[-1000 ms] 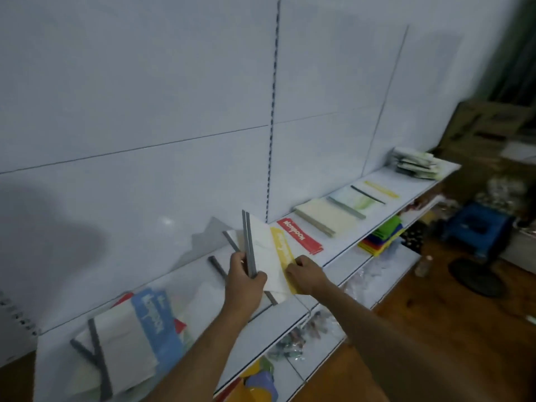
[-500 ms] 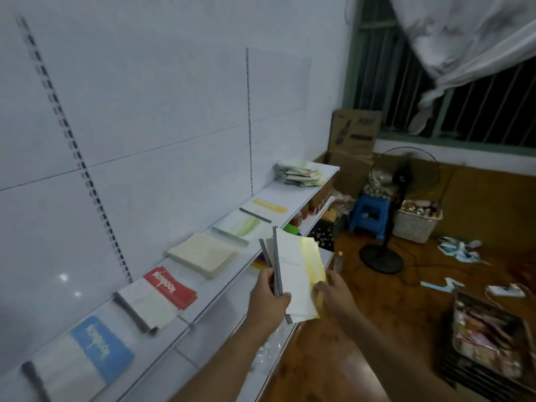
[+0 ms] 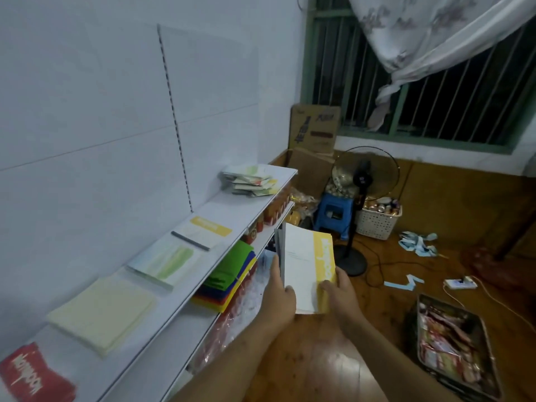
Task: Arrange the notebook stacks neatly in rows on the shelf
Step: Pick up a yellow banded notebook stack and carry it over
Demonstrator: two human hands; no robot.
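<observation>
Both my hands hold a small stack of white-and-yellow notebooks [image 3: 307, 265] upright in front of the shelf edge. My left hand [image 3: 277, 294] grips its left side and my right hand [image 3: 338, 294] grips its lower right corner. On the white top shelf [image 3: 258, 207] lie, from near to far, a red-band notebook stack [image 3: 27, 372], a pale yellow stack [image 3: 101, 310], a green-streaked stack [image 3: 166, 258], a yellow-band stack [image 3: 206, 230] and an untidy pile of notebooks [image 3: 249, 181] at the far end.
A lower shelf holds coloured folders [image 3: 229, 280] and plastic-wrapped goods. On the wooden floor stand a fan [image 3: 362, 204], a blue stool [image 3: 335, 211], a white basket [image 3: 377, 220], cardboard boxes [image 3: 314, 129] and a tray of packets [image 3: 451, 352]. Paper scraps lie about.
The view has swung right along the shelf. My hands carried the notebook stack away from the left part of the shelf and now hold it off the shelf edge, farther right.
</observation>
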